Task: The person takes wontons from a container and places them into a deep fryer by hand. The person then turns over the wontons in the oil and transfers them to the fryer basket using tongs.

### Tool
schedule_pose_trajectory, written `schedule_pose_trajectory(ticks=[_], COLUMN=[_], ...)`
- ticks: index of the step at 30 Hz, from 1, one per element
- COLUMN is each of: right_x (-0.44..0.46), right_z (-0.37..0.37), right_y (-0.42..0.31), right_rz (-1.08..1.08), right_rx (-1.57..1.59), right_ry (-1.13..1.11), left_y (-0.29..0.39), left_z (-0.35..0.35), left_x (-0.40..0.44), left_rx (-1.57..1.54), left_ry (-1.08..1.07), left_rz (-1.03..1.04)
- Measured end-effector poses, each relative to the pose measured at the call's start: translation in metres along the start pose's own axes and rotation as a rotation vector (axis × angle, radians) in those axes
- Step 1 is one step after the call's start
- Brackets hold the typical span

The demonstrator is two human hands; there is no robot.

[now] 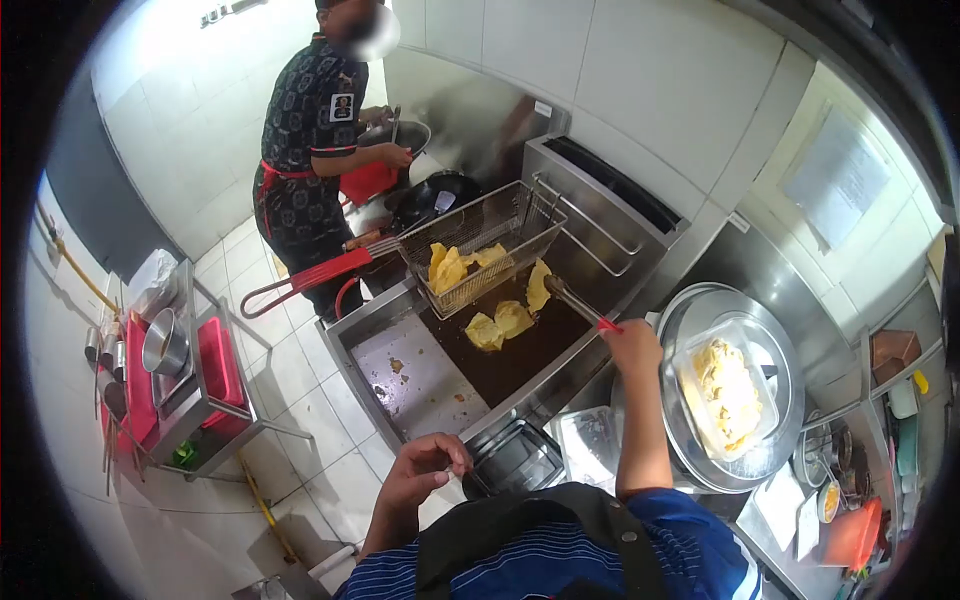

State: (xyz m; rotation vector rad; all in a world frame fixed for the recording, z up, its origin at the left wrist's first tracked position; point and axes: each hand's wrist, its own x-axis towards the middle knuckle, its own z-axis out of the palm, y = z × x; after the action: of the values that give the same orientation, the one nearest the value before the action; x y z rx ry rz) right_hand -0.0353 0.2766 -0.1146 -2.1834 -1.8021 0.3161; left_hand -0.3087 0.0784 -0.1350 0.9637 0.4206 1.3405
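Note:
My right hand [634, 348] grips metal tongs [575, 298] with a red part near the fingers. The tongs' tip meets a yellow fried piece [538, 284] at the right of the fryer's dark oil [540, 350]. More yellow pieces [513, 319] float nearby. Above the oil sits a wire fry basket [510, 225] with a red handle, holding several yellow fried pieces [450, 268]. My left hand [425, 472] hovers in front of the fryer, fingers loosely curled and thumb apart, with nothing visible in it. Beside it are black plastic containers [515, 460].
At right, a clear tub [728, 385] of yellow pieces rests on large round metal trays [785, 400]. A co-worker [305, 150] stands at the back left beside a wok [435, 200]. A metal cart [210, 385] with a pot [165, 345] is at left.

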Motion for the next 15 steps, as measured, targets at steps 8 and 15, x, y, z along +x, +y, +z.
schedule_pose_trajectory(ticks=[8, 15], right_x=[-0.018, 0.041], right_z=[-0.097, -0.071], right_y=[-0.028, -0.114], right_rz=[-0.245, -0.607], right_rx=[-0.006, -0.446], right_ry=[0.249, 0.346], left_y=[0.004, 0.021], left_z=[0.002, 0.006], left_x=[-0.006, -0.021], left_rx=[-0.004, -0.001], left_ry=[-0.079, -0.058], left_rz=[0.070, 0.142])
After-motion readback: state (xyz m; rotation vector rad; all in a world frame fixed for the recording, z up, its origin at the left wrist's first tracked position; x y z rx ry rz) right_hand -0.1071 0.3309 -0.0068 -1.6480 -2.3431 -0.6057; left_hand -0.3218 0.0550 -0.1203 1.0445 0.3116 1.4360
